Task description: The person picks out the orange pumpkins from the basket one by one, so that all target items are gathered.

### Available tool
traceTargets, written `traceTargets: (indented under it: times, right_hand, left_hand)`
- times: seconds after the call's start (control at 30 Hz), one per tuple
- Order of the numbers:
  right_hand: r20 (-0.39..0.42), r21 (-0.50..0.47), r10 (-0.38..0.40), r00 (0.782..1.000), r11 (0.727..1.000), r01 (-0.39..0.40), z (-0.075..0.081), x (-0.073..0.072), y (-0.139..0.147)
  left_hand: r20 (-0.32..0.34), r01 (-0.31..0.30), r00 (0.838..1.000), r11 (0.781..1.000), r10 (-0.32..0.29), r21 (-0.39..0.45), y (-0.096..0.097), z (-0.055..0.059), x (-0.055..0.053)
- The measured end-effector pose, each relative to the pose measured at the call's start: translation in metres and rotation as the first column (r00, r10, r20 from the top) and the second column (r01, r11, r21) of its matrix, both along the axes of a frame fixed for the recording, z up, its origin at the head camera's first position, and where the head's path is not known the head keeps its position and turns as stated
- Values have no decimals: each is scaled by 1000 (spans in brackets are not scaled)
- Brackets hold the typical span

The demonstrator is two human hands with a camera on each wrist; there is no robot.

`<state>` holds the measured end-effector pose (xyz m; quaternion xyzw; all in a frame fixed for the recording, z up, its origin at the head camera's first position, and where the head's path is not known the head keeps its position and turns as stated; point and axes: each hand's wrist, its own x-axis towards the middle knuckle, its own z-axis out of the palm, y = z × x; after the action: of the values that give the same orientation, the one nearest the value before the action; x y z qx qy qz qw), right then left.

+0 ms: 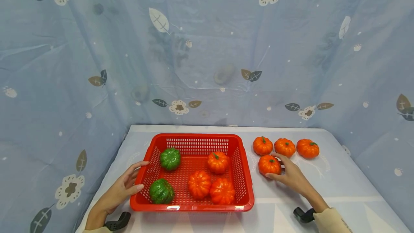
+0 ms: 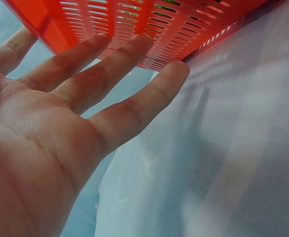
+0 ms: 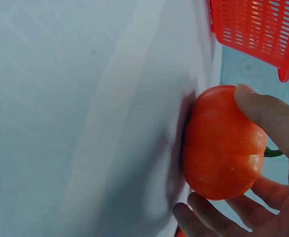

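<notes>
My right hand (image 1: 291, 176) grips a small orange pumpkin (image 1: 269, 165) with a green stem, to the right of the red basket (image 1: 192, 208). In the right wrist view the thumb lies on one side of this pumpkin (image 3: 223, 143) and the fingers on the other; it is on or just above the table. My left hand (image 1: 118, 191) rests at the basket's left side, fingers fairly straight. In the left wrist view its fingertips are against or close to the slotted wall (image 2: 129, 29). The basket holds two green pumpkins (image 1: 170, 159) and three orange pumpkins (image 1: 199, 184).
Three more orange pumpkins (image 1: 285, 147) stand in a row behind my right hand, right of the basket. A white cloth covers the table (image 1: 323, 190). A blue floral curtain (image 1: 207, 53) hangs behind and along the sides.
</notes>
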<state>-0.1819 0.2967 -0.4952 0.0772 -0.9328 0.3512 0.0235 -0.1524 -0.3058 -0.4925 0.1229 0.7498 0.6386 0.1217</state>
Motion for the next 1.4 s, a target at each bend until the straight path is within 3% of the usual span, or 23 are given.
traceTargets:
  times: [0.23,0.5,0.7,1.13,1.4]
  right_hand:
    - [-66,7,45,997,999,-44,16,-4,4]
    - [-106,45,41,994,998,-37,56,-11,-1]
    - [-137,55,91,986,995,-85,80,-20,-19]
    - [-159,12,239,958,971,-240,102,-29,-83]
    - [-172,16,369,913,928,-372,111,-32,-121]
  left_hand:
    - [-12,4,1000,1000,-4,1,0,0,-3]
    - [-18,11,1000,1000,-11,3,0,-1,-4]
    - [-21,12,1000,1000,-12,5,-1,0,-4]
    - [58,-45,997,999,46,-13,0,-1,2]
    - [41,-24,999,1000,24,8,1,1,1]
